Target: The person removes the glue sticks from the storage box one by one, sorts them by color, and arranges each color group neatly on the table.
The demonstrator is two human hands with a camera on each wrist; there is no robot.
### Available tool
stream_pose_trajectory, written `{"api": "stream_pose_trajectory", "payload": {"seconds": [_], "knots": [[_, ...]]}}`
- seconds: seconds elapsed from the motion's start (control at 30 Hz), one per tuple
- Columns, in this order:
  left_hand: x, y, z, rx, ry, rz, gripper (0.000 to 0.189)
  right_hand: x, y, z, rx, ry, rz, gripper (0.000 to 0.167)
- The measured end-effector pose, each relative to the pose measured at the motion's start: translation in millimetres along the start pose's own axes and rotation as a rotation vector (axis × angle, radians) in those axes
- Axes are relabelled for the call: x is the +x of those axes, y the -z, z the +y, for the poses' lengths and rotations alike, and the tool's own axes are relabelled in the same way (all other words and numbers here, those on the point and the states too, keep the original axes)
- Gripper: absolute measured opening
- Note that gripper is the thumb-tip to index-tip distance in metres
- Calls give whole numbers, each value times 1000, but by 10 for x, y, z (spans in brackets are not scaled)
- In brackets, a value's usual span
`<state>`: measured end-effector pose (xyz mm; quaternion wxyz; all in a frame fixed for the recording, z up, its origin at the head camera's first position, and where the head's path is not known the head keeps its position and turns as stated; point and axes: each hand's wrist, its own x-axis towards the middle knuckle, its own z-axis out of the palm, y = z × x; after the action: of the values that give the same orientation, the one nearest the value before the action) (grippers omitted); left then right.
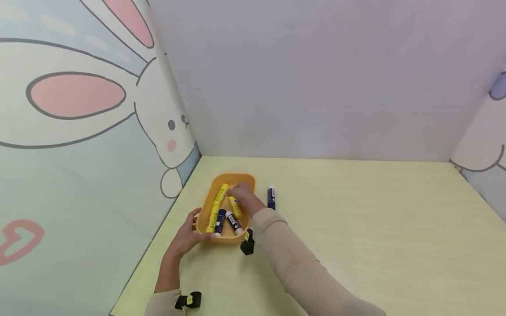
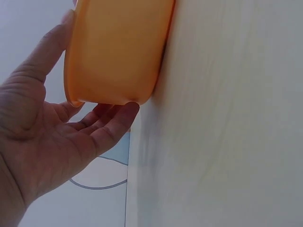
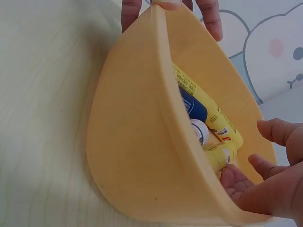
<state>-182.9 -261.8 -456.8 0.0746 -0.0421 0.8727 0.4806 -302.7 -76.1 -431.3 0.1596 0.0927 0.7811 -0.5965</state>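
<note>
My left hand (image 1: 187, 237) grips the near left corner of an orange plastic basket (image 1: 226, 240), thumb on the rim and fingers along the outer wall. In the left wrist view, the fingertips (image 2: 128, 112) press the wall low down. My right hand (image 1: 242, 193) reaches over the right rim into the basket, fingers spread beside a yellow glue stick (image 1: 235, 207). In the right wrist view, the fingertips sit right at that stick's end (image 3: 221, 156). Two more yellow sticks (image 1: 221, 195) lie along the left wall, next to two navy sticks (image 1: 234, 222) with white ends.
Outside the basket, a navy stick (image 1: 271, 198) with a white end lies to its right on the pale wooden table (image 1: 356, 228). A wall with painted rabbits (image 1: 158, 118) borders the left side, and a plain wall (image 1: 316, 87) stands behind.
</note>
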Motion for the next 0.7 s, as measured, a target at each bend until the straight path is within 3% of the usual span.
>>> {"api": "stream_pose_trajectory", "payload": {"seconds": [0.33,0.57,0.7], "knots": [[-11,-2,18,-2,2,7,103,-21,-26,41,-217,-4,-10,50],[-35,3,23,-7,13,8,103,73,-86,75,-340,-43,-5,19],[-41,5,22,-7,13,9,103,129,-101,89,-330,-59,-28,11]]}}
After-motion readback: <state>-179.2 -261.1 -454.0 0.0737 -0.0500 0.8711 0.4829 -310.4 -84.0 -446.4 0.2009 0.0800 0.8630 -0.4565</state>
